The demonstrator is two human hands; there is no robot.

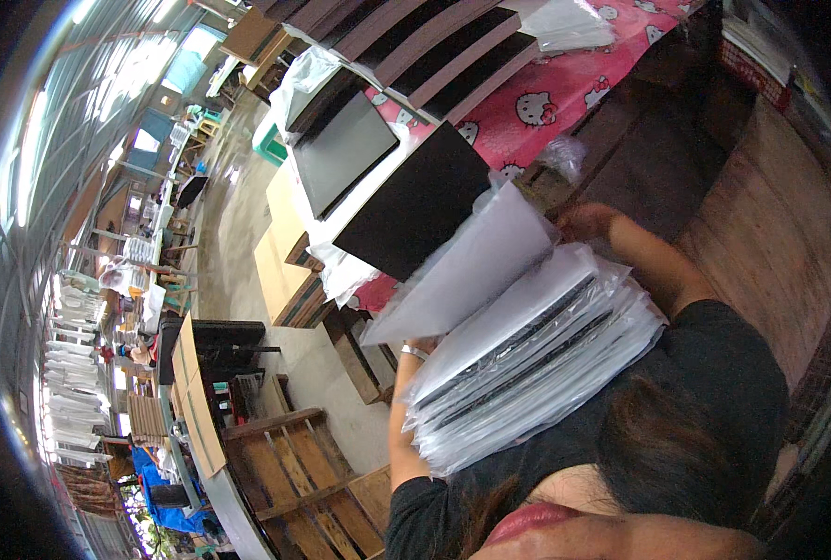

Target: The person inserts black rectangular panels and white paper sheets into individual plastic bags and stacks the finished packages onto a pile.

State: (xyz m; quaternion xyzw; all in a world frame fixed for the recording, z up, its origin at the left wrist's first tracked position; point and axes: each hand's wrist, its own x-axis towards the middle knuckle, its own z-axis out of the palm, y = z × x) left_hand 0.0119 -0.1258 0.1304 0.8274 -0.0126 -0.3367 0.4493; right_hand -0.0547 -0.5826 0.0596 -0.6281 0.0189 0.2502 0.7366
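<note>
A white flat panel in a clear plastic sleeve slants in front of me. My right hand is closed at its far right corner, with the fingers partly hidden. My left hand, below a wrist with a band, reaches behind the panel's lower left edge; its fingers are out of sight. Close to my chest stands a thick stack of plastic-sleeved flat panels, some with dark edges. Just beyond the white panel, a plain black panel lies at the table's near side.
A pink cartoon-print tablecloth covers the table ahead. On it are a glossy dark panel over white plastic, rows of dark brown boards and a packet of clear sleeves. Cardboard boxes and a wooden pallet stand left.
</note>
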